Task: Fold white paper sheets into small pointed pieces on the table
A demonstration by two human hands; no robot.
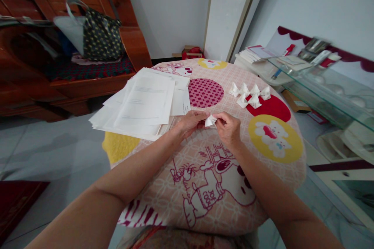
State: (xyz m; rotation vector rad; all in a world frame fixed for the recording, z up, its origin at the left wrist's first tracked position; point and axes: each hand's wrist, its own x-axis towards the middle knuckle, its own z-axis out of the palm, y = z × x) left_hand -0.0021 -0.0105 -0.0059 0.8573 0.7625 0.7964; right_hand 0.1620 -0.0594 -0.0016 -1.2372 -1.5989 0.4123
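Observation:
Between my two hands is a small folded piece of white paper (210, 121) with some print on it, held just above the round table. My left hand (193, 122) pinches its left side, and the fingers of my right hand (228, 126) are closed on its right side. Several similar folded paper shapes (254, 100) stand in two rows beyond my right hand. To the left lies a loose stack of printed paper sheets (143, 103), its edges uneven.
A patterned cloth (193, 151) with cartoon figures covers the table. On the right stands a glass-topped shelf (324, 85) with cups and papers. A wooden bench (96, 85) at the far left carries a dotted black bag (102, 35). A red box (192, 53) sits behind the table.

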